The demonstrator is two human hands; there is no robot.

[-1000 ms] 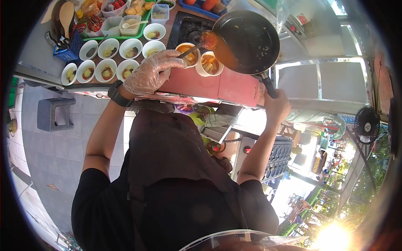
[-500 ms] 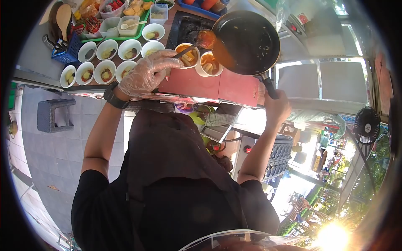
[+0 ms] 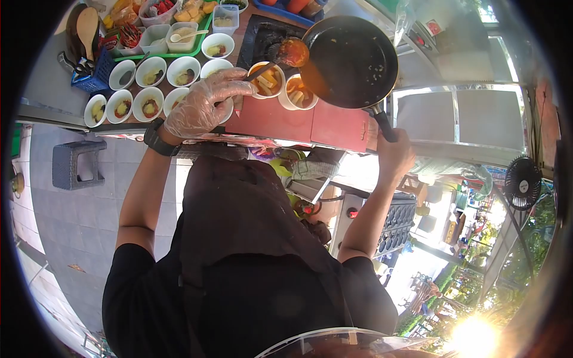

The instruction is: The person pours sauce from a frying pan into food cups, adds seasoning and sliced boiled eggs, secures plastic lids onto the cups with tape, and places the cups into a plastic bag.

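My left hand (image 3: 206, 101), in a clear plastic glove, is closed around the dark handle of a ladle (image 3: 293, 53). The ladle's bowl, coated in red-orange sauce, is at the pan's left rim. Bare, my right hand (image 3: 395, 156) grips the handle of a black frying pan (image 3: 358, 59), which is tilted and has orange broth along its lower left side. Below the rim stand two white cups of orange soup with pale pieces, the left cup (image 3: 267, 83) and the right cup (image 3: 298, 96). Whether the pan touches the right cup I cannot tell.
Several white bowls (image 3: 149, 104) with small portions of food stand in rows at left. Behind them are a green tray (image 3: 206, 27) of containers, a blue utensil basket (image 3: 95, 74) and a dark stove top (image 3: 256, 45). Red boards (image 3: 271, 119) line the counter's front.
My left hand and the ladle have shifted slightly left. The pan remains tilted over the cups in my right hand, almost where it was.
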